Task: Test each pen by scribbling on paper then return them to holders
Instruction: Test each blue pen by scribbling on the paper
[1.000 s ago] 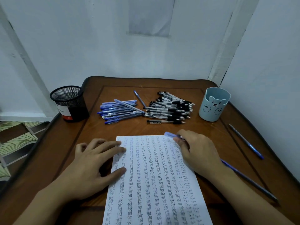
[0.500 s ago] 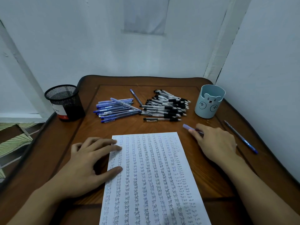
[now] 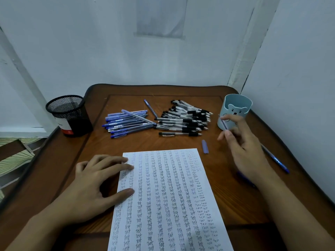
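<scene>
A sheet of paper (image 3: 168,200) covered in rows of small written words lies in front of me. My left hand (image 3: 96,185) rests flat on its left edge, fingers spread. My right hand (image 3: 243,151) is raised to the right of the paper, shut on a blue pen (image 3: 223,124) whose end points up toward the light blue bear holder (image 3: 235,107). A loose blue pen cap (image 3: 204,146) lies on the table by the paper's top right corner. A pile of blue pens (image 3: 126,124) and a pile of black pens (image 3: 184,120) lie behind the paper.
A black mesh holder (image 3: 69,115) stands at the table's back left. One blue pen (image 3: 275,158) lies near the right table edge, another single blue pen (image 3: 150,108) behind the piles. White walls close in behind and on the right.
My right hand moved from the paper's top edge rightward and up toward the bear holder with the pen. A blue cap now lies on the table. My left hand stayed put.
</scene>
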A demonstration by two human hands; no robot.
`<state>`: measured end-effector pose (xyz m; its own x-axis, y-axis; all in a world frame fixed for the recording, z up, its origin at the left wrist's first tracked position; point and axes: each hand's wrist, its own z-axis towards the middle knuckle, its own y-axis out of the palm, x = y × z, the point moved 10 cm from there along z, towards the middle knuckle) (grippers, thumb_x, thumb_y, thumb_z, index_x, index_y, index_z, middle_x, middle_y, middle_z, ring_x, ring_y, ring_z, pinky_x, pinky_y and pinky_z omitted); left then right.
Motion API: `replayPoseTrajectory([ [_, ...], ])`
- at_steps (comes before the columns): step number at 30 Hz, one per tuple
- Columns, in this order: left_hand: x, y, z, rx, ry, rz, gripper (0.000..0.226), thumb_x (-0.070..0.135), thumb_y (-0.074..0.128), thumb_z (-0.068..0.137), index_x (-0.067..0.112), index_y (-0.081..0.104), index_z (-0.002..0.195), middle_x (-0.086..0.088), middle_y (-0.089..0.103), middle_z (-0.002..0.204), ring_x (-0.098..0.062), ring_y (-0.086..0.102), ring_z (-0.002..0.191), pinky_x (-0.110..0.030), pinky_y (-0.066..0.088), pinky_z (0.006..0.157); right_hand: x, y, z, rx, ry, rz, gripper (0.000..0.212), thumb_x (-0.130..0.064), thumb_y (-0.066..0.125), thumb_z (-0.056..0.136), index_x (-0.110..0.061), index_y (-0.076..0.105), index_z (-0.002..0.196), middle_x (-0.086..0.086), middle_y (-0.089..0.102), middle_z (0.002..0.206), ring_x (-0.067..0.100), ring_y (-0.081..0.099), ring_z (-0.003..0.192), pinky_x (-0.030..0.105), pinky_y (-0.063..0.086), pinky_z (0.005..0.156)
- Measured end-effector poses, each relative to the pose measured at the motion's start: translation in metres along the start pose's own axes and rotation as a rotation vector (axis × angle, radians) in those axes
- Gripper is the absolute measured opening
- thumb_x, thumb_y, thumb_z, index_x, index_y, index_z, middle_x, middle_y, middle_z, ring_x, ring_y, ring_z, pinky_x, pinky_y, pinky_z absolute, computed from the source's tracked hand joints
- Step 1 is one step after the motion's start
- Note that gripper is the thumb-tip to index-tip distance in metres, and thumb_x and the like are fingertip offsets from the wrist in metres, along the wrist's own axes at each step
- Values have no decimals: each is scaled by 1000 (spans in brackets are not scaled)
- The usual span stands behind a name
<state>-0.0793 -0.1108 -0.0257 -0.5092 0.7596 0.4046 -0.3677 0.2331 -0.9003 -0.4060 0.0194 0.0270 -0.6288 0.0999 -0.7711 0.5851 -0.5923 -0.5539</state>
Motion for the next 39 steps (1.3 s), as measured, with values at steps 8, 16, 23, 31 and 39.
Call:
replayPoseTrajectory([
  [8, 1, -1, 0, -9, -2, -4, 60, 91, 47, 77, 61, 54, 128, 39, 39, 144, 3, 27, 142, -39, 19, 107, -4, 61, -15, -286, 381, 1091, 27, -25, 50, 103, -7, 58, 121, 20, 71, 119, 29, 70, 103, 37, 60, 80],
  [16, 1, 4, -1, -38, 34, 8, 63, 89, 41, 82, 64, 41, 140, 43, 23, 155, 11, 13, 149, -36, 11, 110, 2, 77, -21, -427, 310, 870, 42, -49, 39, 104, -13, 57, 92, 16, 49, 72, 26, 47, 65, 37, 41, 62],
  [23, 3, 3, -3, -24, 49, 6, 61, 87, 41, 83, 62, 46, 138, 42, 28, 153, 12, 21, 146, -22, 5, 108, 6, 76, -20, -437, 131, 563, 41, -23, 44, 100, 14, 59, 89, 27, 63, 81, 38, 62, 72, 44, 55, 63],
  [31, 3, 5, -4, -33, 60, -3, 60, 85, 43, 85, 59, 49, 139, 39, 29, 154, 11, 21, 147, -25, 10, 108, 3, 72, -14, -483, 46, 284, 18, 14, 75, 78, 2, 62, 74, 15, 67, 80, 27, 61, 56, 33, 52, 54],
  [39, 4, 4, -4, -37, 53, 2, 62, 87, 41, 83, 60, 49, 138, 40, 29, 153, 11, 22, 145, -19, 4, 109, 6, 73, -14, -511, 76, 314, 13, 15, 76, 77, 11, 64, 72, 17, 69, 70, 28, 60, 55, 28, 50, 51],
])
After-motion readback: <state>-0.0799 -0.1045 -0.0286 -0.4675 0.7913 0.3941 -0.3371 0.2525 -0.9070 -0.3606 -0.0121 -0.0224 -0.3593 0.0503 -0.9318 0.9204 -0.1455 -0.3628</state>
